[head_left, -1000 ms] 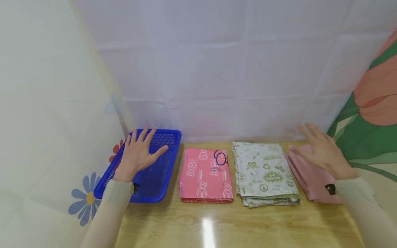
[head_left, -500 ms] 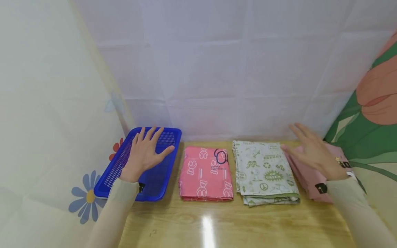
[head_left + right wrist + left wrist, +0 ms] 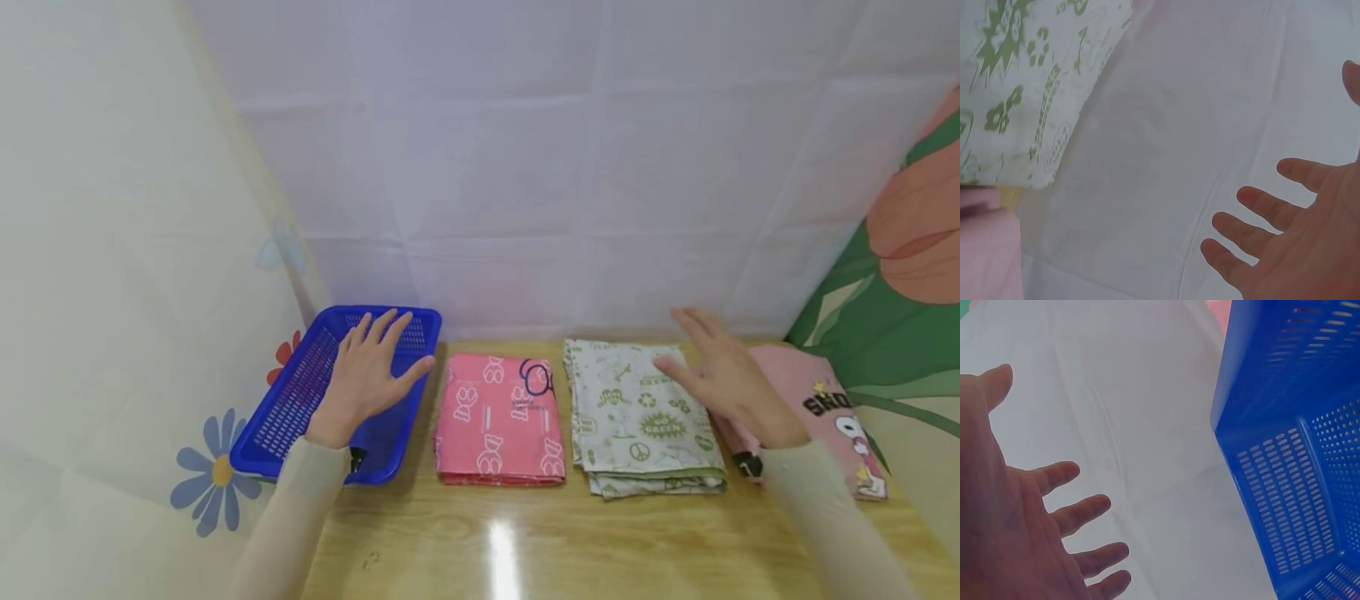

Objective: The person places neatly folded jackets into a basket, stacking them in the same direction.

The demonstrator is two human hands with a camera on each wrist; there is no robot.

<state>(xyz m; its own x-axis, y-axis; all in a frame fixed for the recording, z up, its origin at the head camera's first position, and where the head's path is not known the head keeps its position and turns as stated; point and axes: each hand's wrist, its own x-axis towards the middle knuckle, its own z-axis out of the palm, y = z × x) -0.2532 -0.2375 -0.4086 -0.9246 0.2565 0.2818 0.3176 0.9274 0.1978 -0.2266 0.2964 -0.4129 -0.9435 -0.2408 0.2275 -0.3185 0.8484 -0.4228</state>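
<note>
My left hand (image 3: 367, 375) is raised over the blue plastic basket (image 3: 401, 433), fingers spread and holding nothing. In the left wrist view the basket's perforated wall (image 3: 1285, 500) stands apart from the fingertips. On the right, my right hand (image 3: 731, 383) hovers with its fingers extended, overlapping the folded pink cloth with a cartoon dog print (image 3: 795, 375). Just left of it lies a folded white cloth with green print (image 3: 630, 417). The right wrist view shows that hand's palm empty, with the green-printed cloth (image 3: 1016, 81) off to the side.
A folded coral-pink cloth with white bear outlines (image 3: 498, 425) lies between the basket and the green-printed cloth. All sit on a wooden table (image 3: 427, 542). White sheeting (image 3: 480, 183) rises behind, with flower-patterned fabric (image 3: 915, 225) at the right side.
Both hands have drifted inward, the left toward the right and the right toward the left. More of the pink cloth's dog print now shows. The cloths and basket stay in place.
</note>
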